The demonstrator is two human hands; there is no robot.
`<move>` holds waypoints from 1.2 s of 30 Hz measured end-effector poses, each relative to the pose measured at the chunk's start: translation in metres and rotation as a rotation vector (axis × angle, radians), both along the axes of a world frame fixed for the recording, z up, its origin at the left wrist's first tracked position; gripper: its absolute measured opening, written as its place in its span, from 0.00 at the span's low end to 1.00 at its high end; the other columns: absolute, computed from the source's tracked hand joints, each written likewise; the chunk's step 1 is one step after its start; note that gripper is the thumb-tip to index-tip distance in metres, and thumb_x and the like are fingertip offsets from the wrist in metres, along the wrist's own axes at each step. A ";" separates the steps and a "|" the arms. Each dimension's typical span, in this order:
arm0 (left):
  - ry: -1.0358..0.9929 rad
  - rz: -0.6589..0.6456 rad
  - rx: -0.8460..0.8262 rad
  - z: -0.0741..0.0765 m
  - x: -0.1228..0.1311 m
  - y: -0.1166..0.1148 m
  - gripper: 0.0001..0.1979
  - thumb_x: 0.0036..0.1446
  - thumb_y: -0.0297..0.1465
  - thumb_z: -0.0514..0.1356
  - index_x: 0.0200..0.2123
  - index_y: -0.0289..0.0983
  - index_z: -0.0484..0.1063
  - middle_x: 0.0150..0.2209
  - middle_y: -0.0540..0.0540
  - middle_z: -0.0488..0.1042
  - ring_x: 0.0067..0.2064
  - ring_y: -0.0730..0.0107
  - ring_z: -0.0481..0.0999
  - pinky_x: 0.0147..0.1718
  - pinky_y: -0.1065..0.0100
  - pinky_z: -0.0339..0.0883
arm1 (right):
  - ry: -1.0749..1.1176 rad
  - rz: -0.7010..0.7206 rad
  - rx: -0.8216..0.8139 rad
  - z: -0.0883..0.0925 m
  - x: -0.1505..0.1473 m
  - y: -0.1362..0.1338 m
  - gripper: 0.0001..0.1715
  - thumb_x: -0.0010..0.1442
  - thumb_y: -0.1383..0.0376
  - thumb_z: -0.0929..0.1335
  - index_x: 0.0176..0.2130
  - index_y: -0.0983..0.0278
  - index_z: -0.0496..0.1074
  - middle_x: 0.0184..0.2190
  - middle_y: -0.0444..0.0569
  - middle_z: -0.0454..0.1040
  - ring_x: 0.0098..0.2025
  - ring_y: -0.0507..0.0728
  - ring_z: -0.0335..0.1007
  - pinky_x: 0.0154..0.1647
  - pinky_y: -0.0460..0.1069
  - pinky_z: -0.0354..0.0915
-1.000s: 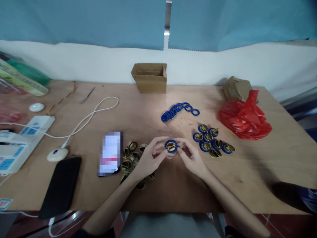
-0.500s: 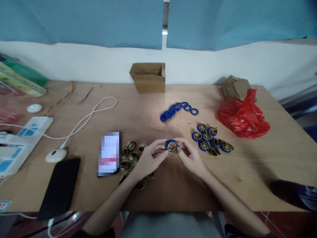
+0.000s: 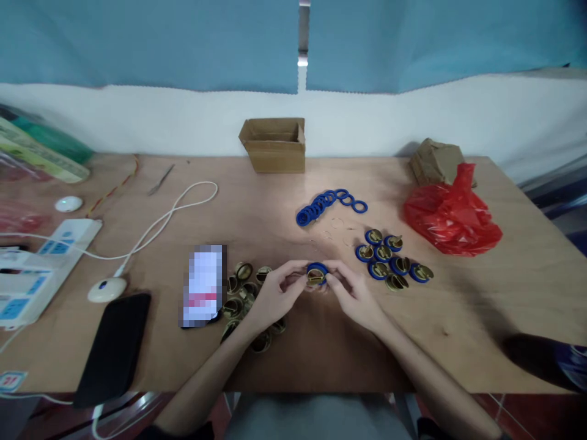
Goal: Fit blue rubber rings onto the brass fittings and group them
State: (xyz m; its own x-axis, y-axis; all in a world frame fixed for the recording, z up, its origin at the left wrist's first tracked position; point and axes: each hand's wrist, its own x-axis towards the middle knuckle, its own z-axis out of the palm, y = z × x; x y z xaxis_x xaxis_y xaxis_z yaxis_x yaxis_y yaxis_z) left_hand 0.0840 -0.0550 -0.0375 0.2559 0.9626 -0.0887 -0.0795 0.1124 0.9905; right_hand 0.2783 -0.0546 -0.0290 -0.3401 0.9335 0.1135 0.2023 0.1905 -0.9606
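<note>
With 12 o'clock pointing straight away from the person, and the held brass-coloured fitting at the dial's centre, both hands meet just above the tabletop. The left hand grips the fitting from 9 o'clock and the right hand from 3 o'clock; the fingers of each are pinched narrow on its edges. A blue ring shows along the fitting's far side; whether it goes all the way around cannot be told.

Between 12 and 1 o'clock, a row of overlapping blue rings lies near the hands, with a few thin loops just on the near side of it. Between 2 and 3 o'clock sits a cluster of ringed fittings, blue showing on most of them. Between 8 and 9 o'clock, loose brass-coloured fittings lie partly hidden by the left hand and forearm, beside a lit phone with a pixelated screen.

Farther out, an open cardboard box stands at 11 o'clock, a red plastic bag rests at 2, and a black phone lies between 8 and 9.
</note>
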 end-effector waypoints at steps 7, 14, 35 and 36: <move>0.084 0.021 -0.018 0.005 -0.002 0.001 0.10 0.63 0.34 0.60 0.43 0.38 0.80 0.40 0.46 0.85 0.36 0.65 0.85 0.38 0.64 0.82 | -0.174 0.008 0.096 -0.005 0.004 0.002 0.14 0.71 0.63 0.62 0.51 0.61 0.73 0.37 0.49 0.80 0.36 0.56 0.77 0.35 0.48 0.73; 0.143 0.055 -0.002 0.006 -0.001 0.000 0.09 0.63 0.35 0.61 0.36 0.36 0.79 0.32 0.47 0.83 0.30 0.66 0.83 0.32 0.66 0.81 | -0.043 0.052 -0.013 -0.011 0.002 0.002 0.11 0.72 0.62 0.63 0.47 0.62 0.73 0.33 0.47 0.78 0.31 0.53 0.77 0.31 0.46 0.73; -0.008 0.061 -0.052 -0.004 0.001 0.000 0.12 0.63 0.37 0.62 0.44 0.36 0.77 0.44 0.42 0.83 0.41 0.61 0.84 0.42 0.59 0.82 | 0.160 -0.004 -0.083 -0.020 -0.006 0.003 0.18 0.72 0.58 0.64 0.58 0.57 0.68 0.34 0.46 0.75 0.34 0.54 0.74 0.37 0.51 0.75; 0.000 0.065 -0.042 -0.004 0.002 -0.001 0.12 0.63 0.37 0.62 0.44 0.36 0.77 0.44 0.42 0.83 0.41 0.62 0.84 0.42 0.60 0.82 | 0.163 0.007 -0.081 -0.020 -0.006 0.003 0.18 0.72 0.59 0.64 0.59 0.57 0.68 0.36 0.47 0.76 0.35 0.54 0.75 0.38 0.51 0.75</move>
State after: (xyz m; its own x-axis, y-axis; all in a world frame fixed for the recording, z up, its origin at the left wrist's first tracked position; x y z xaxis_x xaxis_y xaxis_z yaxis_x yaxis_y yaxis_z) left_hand 0.0858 -0.0557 -0.0414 0.1926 0.9727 -0.1293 -0.0883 0.1484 0.9850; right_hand 0.2727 -0.0518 -0.0489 -0.3294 0.9396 0.0927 0.0412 0.1124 -0.9928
